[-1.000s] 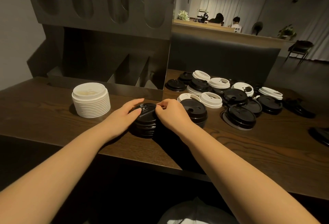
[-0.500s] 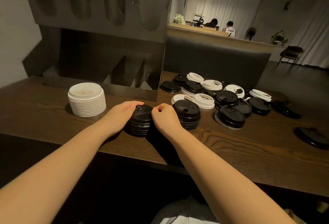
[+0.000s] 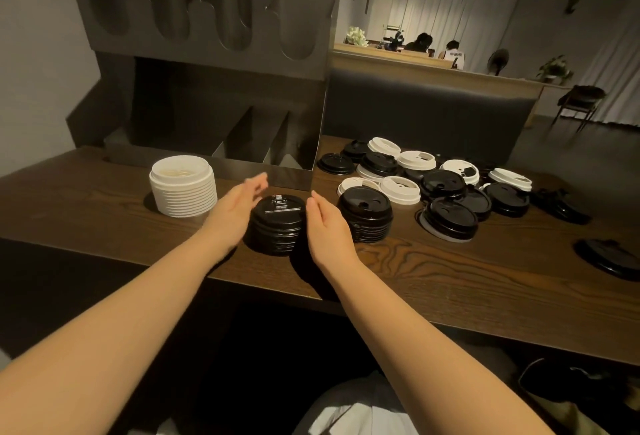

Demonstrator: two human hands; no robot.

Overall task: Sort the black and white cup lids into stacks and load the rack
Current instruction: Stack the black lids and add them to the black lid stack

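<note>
Fingers point(image 3: 254, 182) of both hands spread loose beside the black lid stack point(image 3: 276, 225); dark wooden table point(image 3: 433, 272); dim curtained room.

A café: wooden counter point(image 3: 450, 282), lid rack point(image 3: 214, 64), scattered cup lids point(image 3: 433, 178), seated people point(image 3: 436, 48) beyond.

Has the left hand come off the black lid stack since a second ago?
Yes. The left hand has lifted off the black lid stack, opening leftward toward the white stack.
</note>
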